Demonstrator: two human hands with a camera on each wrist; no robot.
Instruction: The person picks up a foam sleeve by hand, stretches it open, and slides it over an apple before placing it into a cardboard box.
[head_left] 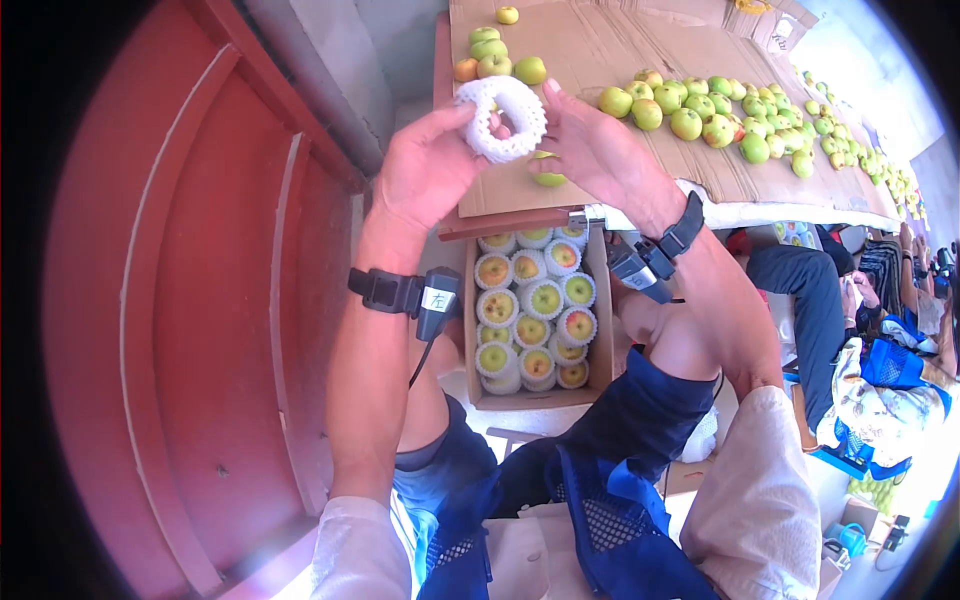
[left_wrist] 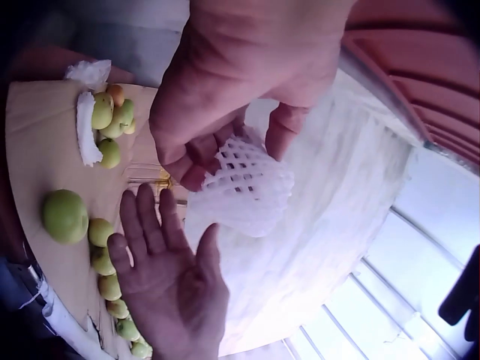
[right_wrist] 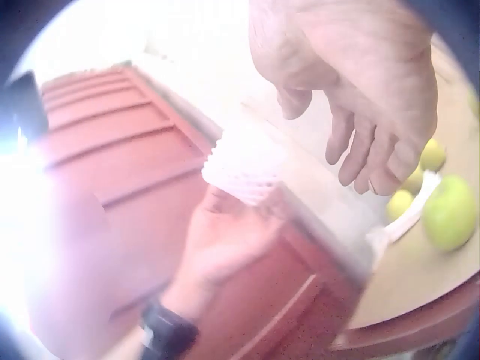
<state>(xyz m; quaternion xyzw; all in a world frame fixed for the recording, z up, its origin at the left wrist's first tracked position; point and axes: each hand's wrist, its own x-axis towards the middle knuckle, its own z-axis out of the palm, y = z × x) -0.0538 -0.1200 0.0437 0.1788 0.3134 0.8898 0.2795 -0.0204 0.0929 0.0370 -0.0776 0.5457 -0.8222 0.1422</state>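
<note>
left hand (head_left: 425,170) grips foam net (head_left: 523,118) — inside unclear | right hand (head_left: 595,150) beside

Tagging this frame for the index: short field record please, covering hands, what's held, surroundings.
left hand: grips the foam net by its rim
right hand: fingers straight, beside the net; contact unclear
foam net: white, no fruit visible inside
loose fruit: green, spread over cardboard
box: below the hands, holds rows of fruit in nets
</note>
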